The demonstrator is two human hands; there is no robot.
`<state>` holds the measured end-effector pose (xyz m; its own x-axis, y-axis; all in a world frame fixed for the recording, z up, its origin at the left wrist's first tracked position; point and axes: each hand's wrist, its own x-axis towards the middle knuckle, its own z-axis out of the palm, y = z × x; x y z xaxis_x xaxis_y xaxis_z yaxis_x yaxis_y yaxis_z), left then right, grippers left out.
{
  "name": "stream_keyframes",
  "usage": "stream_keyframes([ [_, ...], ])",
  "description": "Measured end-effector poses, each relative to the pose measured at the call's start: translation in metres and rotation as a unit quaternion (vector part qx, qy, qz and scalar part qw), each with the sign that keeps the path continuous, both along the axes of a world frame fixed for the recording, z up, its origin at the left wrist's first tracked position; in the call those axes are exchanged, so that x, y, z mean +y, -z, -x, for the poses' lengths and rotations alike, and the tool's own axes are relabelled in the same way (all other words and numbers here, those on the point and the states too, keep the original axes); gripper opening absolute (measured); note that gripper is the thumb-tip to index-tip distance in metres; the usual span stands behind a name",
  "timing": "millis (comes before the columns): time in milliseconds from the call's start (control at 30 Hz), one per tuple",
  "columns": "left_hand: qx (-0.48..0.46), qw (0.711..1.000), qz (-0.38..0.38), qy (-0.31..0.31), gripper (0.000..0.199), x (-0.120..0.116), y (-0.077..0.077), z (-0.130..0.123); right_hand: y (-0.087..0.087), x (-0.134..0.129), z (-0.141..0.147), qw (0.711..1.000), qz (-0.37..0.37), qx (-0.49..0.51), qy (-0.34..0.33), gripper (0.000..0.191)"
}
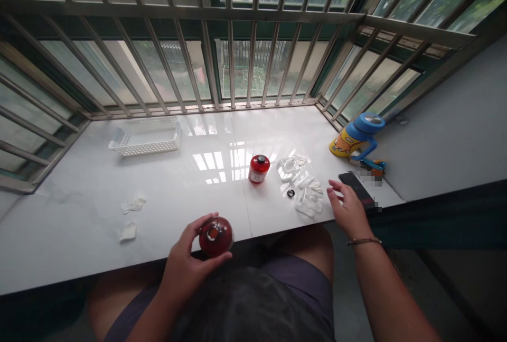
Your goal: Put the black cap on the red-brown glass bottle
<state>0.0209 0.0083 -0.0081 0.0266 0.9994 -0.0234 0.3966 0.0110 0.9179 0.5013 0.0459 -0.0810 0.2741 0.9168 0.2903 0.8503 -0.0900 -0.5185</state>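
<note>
Holding a round translucent red bottle (pixel 216 240)

Left hand (pixel 186 260): fingers clamped around it; right hand (pixel 349 214): thumb and fingers apart, beside the black rectangular phone (pixel 359 191) at right.

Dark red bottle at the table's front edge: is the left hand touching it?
Touching. The head view shows the left hand around the dark red bottle, fingers against its far side, thumb against its near side.

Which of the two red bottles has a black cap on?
The bottle standing on the white table wears the black cap; the other bottle, held in the left hand, shows none.
</note>
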Motion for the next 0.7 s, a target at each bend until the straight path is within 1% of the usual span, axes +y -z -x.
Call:
stream_keyframes([
  [33,0.007,1.000,0.007,-0.014,0.080,-0.003,-0.001,0.007,-0.006,0.011,-0.008,1.000,0.001,-0.020,-0.002,0.049],
  [100,0.026,0.999,0.017,-0.040,0.082,-0.009,-0.006,0.020,-0.017,0.040,-0.022,0.998,0.015,-0.060,-0.027,0.040],
  [200,0.049,0.996,0.024,-0.073,0.084,-0.015,-0.015,0.037,-0.026,0.094,-0.033,0.988,0.063,-0.118,-0.080,0.031],
  [300,0.062,0.992,0.024,-0.104,0.083,-0.020,-0.024,0.047,-0.024,0.143,-0.029,0.970,0.123,-0.168,-0.124,0.029],
  [400,0.079,0.987,0.017,-0.136,0.081,-0.025,-0.029,0.049,-0.018,0.177,-0.018,0.951,0.175,-0.210,-0.147,0.027],
  [467,0.074,0.986,0.008,-0.148,0.081,-0.029,-0.029,0.048,-0.015,0.188,-0.012,0.941,0.196,-0.232,-0.149,0.022],
  [533,0.050,0.988,-0.001,-0.147,0.082,-0.032,-0.026,0.046,-0.016,0.190,-0.009,0.937,0.197,-0.250,-0.141,0.019],
  [633,0.024,0.991,-0.006,-0.133,0.082,-0.036,-0.021,0.046,-0.024,0.181,-0.010,0.942,0.172,-0.264,-0.115,0.023],
  [700,0.026,0.992,-0.005,-0.125,0.082,-0.037,-0.019,0.048,-0.034,0.166,-0.013,0.950,0.142,-0.264,-0.091,0.026],
])
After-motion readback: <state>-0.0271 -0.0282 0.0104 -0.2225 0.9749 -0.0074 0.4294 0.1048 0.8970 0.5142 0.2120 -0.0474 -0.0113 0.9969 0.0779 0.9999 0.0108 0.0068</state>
